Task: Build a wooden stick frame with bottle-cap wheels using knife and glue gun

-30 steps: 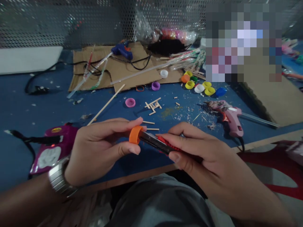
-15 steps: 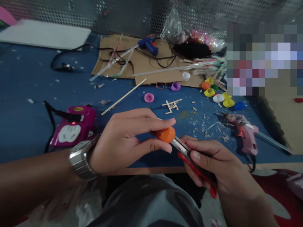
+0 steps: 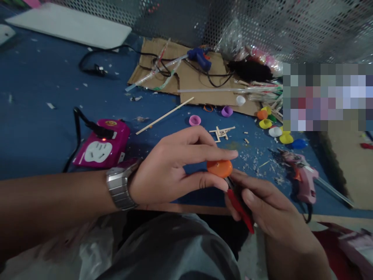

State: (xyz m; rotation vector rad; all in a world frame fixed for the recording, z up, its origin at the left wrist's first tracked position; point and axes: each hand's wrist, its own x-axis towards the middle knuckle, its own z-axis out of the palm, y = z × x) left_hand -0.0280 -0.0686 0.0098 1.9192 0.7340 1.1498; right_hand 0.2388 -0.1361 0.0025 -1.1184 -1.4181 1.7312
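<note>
Between thumb and fingers, my left hand [image 3: 180, 165] pinches a small rounded orange plastic cap [image 3: 219, 168]. My right hand [image 3: 268, 206] is wrapped round a red and black box cutter [image 3: 240, 210], tilted up toward the cap. The cutter's tip meets the cap's lower right side; most of its blade is hidden behind the cap and my fingers. Just beyond my left hand lie a pink cap [image 3: 195, 120], a purple cap [image 3: 227, 111] and a small frame of short sticks [image 3: 222, 133]. A thin wooden stick [image 3: 164, 116] rests to their left.
A magenta power strip [image 3: 121, 136] with a plug in it stands at left. At right lies a pink glue gun [image 3: 303, 175] among shavings. Cardboard [image 3: 201, 91] at the back bears a blue glue gun [image 3: 199, 58]. Several coloured caps [image 3: 265, 124] sit at the right back.
Both hands stay together on the cap and cutter. The cap has turned, and less of the blade shows now. The whole view has shifted and tilted slightly.
</note>
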